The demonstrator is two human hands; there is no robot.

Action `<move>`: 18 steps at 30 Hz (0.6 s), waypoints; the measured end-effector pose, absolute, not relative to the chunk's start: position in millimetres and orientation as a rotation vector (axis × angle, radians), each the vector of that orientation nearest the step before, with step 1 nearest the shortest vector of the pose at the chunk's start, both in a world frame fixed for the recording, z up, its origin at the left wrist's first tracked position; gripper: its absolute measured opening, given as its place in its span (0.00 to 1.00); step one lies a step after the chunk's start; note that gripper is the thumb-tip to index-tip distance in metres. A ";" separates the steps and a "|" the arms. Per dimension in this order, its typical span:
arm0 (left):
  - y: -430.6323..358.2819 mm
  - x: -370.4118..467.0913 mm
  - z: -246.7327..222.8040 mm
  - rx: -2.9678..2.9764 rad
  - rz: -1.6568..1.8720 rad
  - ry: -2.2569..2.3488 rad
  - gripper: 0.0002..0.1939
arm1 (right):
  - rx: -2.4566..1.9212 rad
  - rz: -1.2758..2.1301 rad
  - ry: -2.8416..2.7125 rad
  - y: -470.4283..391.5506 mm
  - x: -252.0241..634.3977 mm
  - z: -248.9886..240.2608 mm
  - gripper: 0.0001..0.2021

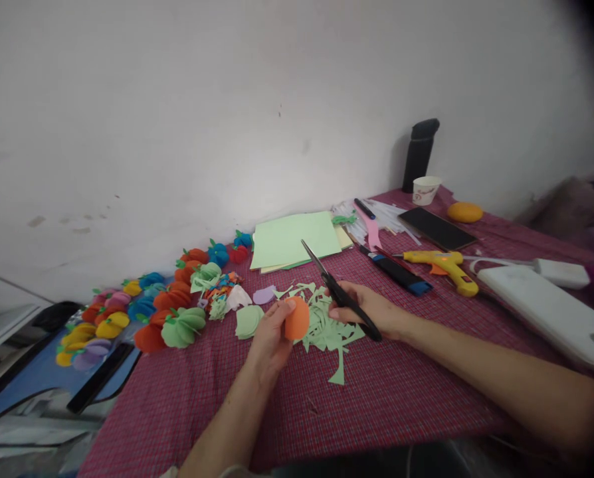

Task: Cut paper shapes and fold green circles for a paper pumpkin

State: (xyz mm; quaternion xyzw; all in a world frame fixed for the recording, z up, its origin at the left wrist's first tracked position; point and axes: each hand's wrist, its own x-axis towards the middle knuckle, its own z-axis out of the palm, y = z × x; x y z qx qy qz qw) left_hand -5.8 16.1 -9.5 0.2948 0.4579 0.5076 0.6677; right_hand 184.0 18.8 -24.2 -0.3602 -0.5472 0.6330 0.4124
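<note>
Between the thumb and fingers of my left hand (273,335) is an orange paper disc (297,318), held over the table. Black-handled scissors (344,297) are in my right hand (364,309), their blades pointing up and to the left, apart from the disc. Light green paper scraps (324,325) lie heaped beneath and between the hands. A stack of light green cut pieces (248,321) sits left of my left hand, with a lilac piece (264,295) behind it. Green paper sheets (297,239) lie flat farther back.
Colourful paper pumpkins (172,297) fill the table's left side. To the right are a yellow glue gun (446,264), a blue-black cutter (401,273), a phone (436,228) and a white power bank (551,312). A paper cup (425,190) and black bottle (419,156) stand behind.
</note>
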 end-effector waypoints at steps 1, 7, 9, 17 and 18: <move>15.9 -5.3 -9.6 0.668 1.152 1.035 0.11 | -0.914 1.584 -1.372 18.6 183.0 -25.0 0.21; 8.5 1.4 -8.2 0.775 1.257 0.992 0.09 | -0.881 1.492 -1.352 17.4 179.0 -25.6 0.22; 5.4 4.7 -8.8 0.829 1.272 0.988 0.09 | -0.831 1.448 -1.344 16.4 178.5 -24.5 0.23; -3.2 14.8 -13.6 0.957 1.205 0.964 0.07 | -0.691 1.422 -1.363 11.0 173.7 -26.9 0.25; -3.9 15.8 -14.1 0.968 1.193 0.961 0.07 | -0.686 1.429 -1.363 10.5 172.8 -27.6 0.25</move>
